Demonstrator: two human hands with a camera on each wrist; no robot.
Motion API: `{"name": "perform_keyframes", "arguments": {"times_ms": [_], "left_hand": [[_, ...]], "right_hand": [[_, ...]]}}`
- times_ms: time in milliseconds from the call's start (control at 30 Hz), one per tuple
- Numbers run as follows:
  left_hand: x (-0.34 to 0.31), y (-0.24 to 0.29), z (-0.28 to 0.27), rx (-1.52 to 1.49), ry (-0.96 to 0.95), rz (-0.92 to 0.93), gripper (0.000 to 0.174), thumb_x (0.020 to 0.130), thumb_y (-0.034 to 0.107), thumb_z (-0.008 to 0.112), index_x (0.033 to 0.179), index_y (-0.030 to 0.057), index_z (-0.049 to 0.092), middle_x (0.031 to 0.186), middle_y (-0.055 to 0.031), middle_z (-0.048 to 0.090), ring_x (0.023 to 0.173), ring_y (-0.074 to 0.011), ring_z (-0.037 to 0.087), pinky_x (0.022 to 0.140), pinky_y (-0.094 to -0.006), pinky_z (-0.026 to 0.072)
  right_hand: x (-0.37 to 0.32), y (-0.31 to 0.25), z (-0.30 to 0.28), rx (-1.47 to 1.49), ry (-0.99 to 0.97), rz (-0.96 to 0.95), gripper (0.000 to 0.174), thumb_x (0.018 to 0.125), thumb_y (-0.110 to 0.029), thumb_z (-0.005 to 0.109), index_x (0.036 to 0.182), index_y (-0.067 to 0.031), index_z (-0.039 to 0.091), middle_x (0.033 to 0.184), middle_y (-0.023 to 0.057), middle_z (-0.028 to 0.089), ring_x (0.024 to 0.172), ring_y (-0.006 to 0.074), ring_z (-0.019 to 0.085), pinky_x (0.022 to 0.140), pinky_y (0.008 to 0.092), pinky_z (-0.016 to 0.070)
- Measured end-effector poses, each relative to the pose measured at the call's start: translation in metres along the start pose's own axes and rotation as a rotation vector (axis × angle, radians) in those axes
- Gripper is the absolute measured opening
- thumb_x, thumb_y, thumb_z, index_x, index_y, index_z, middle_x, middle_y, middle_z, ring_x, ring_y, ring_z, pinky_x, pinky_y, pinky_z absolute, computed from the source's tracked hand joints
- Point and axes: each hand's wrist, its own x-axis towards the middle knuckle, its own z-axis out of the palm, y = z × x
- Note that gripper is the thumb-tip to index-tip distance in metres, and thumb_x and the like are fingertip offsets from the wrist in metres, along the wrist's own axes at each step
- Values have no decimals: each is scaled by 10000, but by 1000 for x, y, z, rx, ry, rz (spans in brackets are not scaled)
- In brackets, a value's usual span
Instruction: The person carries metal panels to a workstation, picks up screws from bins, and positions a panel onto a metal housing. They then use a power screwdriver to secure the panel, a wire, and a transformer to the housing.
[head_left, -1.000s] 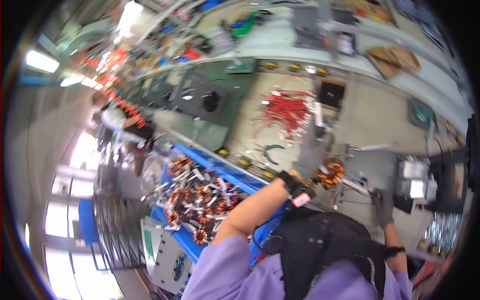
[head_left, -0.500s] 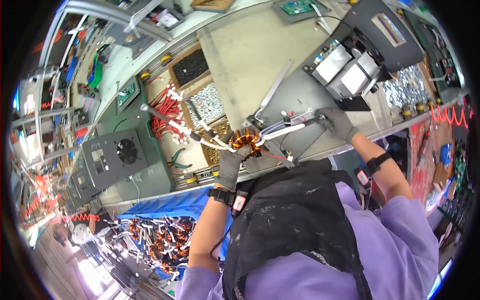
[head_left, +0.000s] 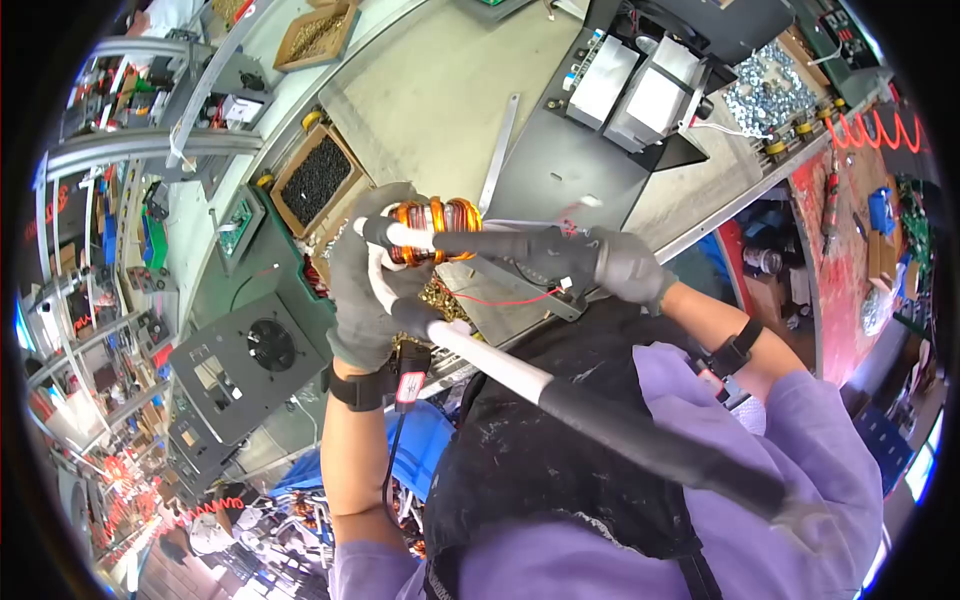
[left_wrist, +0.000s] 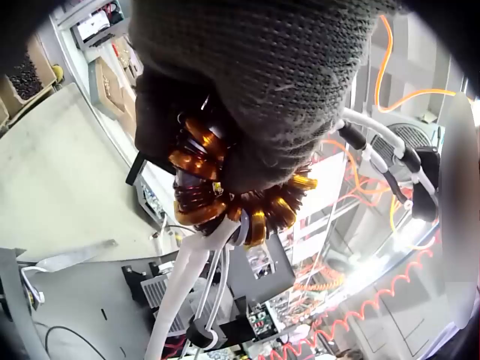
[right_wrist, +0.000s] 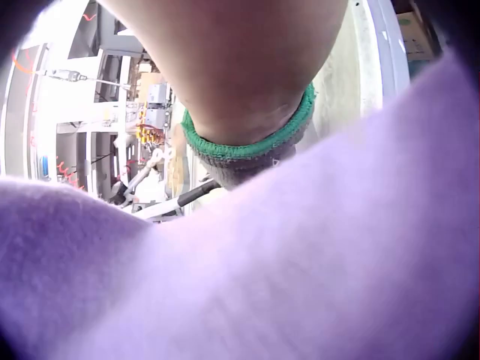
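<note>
Coil (head_left: 435,230) is up off the plate (head_left: 560,170) since 0.5 s ago and now sits raised in front of it. Right hand has come in from the plate's far side.
Head: left hand (head_left: 372,290) wrapped round coil, right hand (head_left: 612,265) clamped on black-sleeved leads (head_left: 500,243) just beside it.
Left wrist: gloved fingers curled over coil, white leads hang below.
Right wrist: only cuff (right_wrist: 247,146) and sleeve (right_wrist: 300,285) show, fingers hidden.
Risk: leads trail across the apron (head_left: 560,470). A snag or hard pull there could strain them where they leave the coil.
</note>
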Motion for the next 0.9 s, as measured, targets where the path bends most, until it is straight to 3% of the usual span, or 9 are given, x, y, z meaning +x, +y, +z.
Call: {"name": "perform_keyframes", "arguments": {"times_ms": [33,100,200,333,367,533,633,700,900], "left_hand": [[5,0,2,-144,-7,-173,497,689,-75,640,1170,4,546,1025,-104,617,917,-202,613,791,-287,490],[20,-9,-6,323,-68,151,478,702,-46,690,1157,12,557,1028,-88,624,907,-187,619,776,-271,511],[29,-25,-16,-616,-63,-338,556,764,103,755,1233,-13,479,1121,-90,596,1006,-155,586,901,-288,483],[39,-29,-14,-63,-203,-155,580,752,93,767,1241,-9,472,1150,-82,584,1042,-154,569,927,-292,467],[36,-30,-8,26,-155,-111,548,681,-109,661,1196,16,520,1093,-58,611,999,-127,573,877,-273,470],[26,-40,-7,-204,-97,-244,516,695,-82,689,1180,12,538,1122,-72,591,984,-135,571,871,-280,472],[18,-33,-7,-213,-61,-249,506,704,-59,712,1174,4,534,1078,-68,602,953,-131,581,855,-280,483],[12,-38,-14,-75,-103,-236,503,717,-28,726,1175,1,522,1028,-58,613,919,-122,590,832,-276,494],[-9,-38,-24,-92,-98,-363,435,724,-43,692,1128,0,538,997,-63,619,898,-126,596,793,-280,506]], "right_hand": [[-4,-11,-6,126,-56,93,321,782,-213,672,1059,-68,601,766,163,611,728,342,604,675,400,474],[-1,-16,2,401,-193,168,312,795,-191,658,1073,-62,602,777,168,620,709,321,611,679,389,480],[7,3,32,177,-56,-182,248,811,-148,622,1035,-42,628,782,174,625,665,311,598,655,396,475],[15,-2,19,233,-297,-7,175,810,-105,591,953,-25,653,749,177,621,639,314,580,638,406,469],[15,1,20,254,-308,-18,161,803,-87,583,930,-19,654,726,180,613,633,316,573,634,409,465],[17,13,25,267,-461,48,348,849,-91,630,1197,-108,613,854,75,642,718,160,583,665,333,496],[17,8,22,437,-534,193,266,848,-111,640,1109,-60,647,794,66,633,676,122,573,597,313,482],[21,-2,10,533,-580,438,105,824,-93,584,826,-23,662,616,82,607,516,143,562,474,305,449],[22,14,29,642,-553,342,108,870,-126,577,848,-42,641,664,57,618,549,137,589,470,266,464]]}}
